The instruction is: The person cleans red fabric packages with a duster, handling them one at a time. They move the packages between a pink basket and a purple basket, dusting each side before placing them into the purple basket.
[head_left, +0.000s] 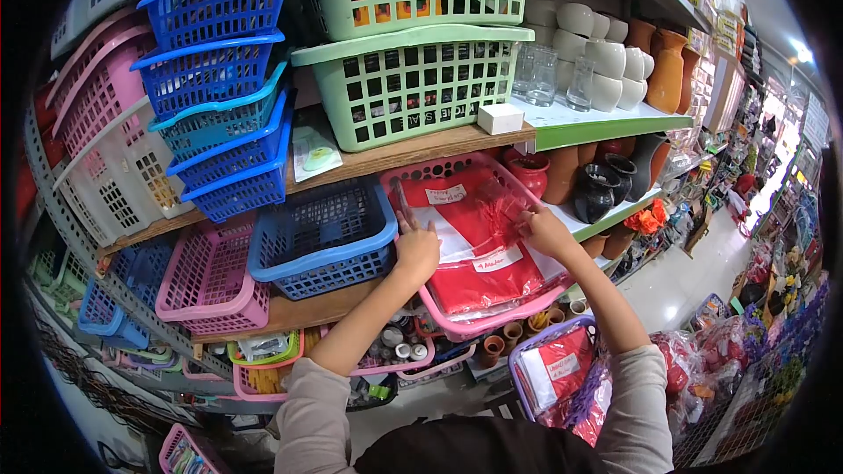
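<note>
A pink basket (474,326) rests at the shelf edge, filled with red and white folded cloth in clear plastic bags (487,285) with handwritten white labels. My left hand (415,246) is at the basket's left side, on or just over the bags, its fingers apart. At the right side, my right hand (543,230) has its fingers closed at the clear plastic of a bag with red cloth. An empty blue basket (325,259) stands just left of the pink one.
Green baskets (413,44) and stacked blue baskets (219,79) stand above. Glasses (580,83), white pots (606,57) and black vases (597,193) line the right shelves. Below, a purple-rimmed basket (518,379) holds more bagged cloth.
</note>
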A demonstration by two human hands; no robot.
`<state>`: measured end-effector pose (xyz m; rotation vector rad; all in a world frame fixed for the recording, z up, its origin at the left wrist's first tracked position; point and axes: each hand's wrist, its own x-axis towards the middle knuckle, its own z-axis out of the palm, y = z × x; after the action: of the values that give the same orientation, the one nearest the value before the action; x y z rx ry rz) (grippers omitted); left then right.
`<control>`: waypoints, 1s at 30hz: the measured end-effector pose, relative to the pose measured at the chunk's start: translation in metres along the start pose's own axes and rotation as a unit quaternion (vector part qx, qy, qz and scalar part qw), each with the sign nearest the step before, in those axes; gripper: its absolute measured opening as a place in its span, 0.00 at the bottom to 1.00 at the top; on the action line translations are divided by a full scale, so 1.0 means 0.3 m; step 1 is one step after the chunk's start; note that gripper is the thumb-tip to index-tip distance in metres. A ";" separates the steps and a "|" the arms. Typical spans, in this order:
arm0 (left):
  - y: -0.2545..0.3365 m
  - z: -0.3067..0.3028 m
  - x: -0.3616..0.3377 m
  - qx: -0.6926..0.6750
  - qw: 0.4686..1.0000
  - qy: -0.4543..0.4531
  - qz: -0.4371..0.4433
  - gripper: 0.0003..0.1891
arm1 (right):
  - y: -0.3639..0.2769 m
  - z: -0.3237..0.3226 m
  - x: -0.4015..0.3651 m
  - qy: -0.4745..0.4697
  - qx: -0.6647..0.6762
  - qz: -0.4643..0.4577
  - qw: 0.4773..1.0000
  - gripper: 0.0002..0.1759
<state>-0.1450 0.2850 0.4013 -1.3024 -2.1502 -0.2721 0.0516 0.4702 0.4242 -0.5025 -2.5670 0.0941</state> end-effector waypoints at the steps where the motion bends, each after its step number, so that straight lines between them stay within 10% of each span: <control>1: 0.004 -0.042 0.001 -0.046 0.999 0.003 0.021 0.14 | -0.019 -0.011 -0.012 0.030 -0.034 -0.010 0.999 0.08; 3: 0.008 -0.125 0.004 -0.091 0.995 0.005 0.043 0.13 | -0.074 -0.070 -0.035 0.001 -0.064 -0.026 0.998 0.08; 5: 0.011 -0.185 0.006 -0.423 0.869 -0.145 0.210 0.12 | -0.098 -0.094 -0.055 -0.029 -0.094 -0.042 0.994 0.08; 8: 0.043 -0.176 -0.036 -0.324 0.883 -0.191 0.281 0.11 | -0.094 -0.095 -0.075 -0.025 -0.125 -0.108 0.986 0.09; 13: 0.030 -0.160 -0.060 -0.271 0.920 -0.177 0.220 0.12 | -0.104 -0.097 -0.067 -0.212 -0.001 -0.046 0.976 0.11; 30: -0.069 0.069 0.112 -0.265 0.927 -0.208 0.163 0.17 | -0.031 0.109 0.136 -0.177 -0.102 -0.027 0.978 0.25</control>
<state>-0.1820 0.3090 0.4072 -2.1676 -2.2244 -0.4990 -0.0005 0.4776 0.4169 -0.5318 -2.9572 -0.1102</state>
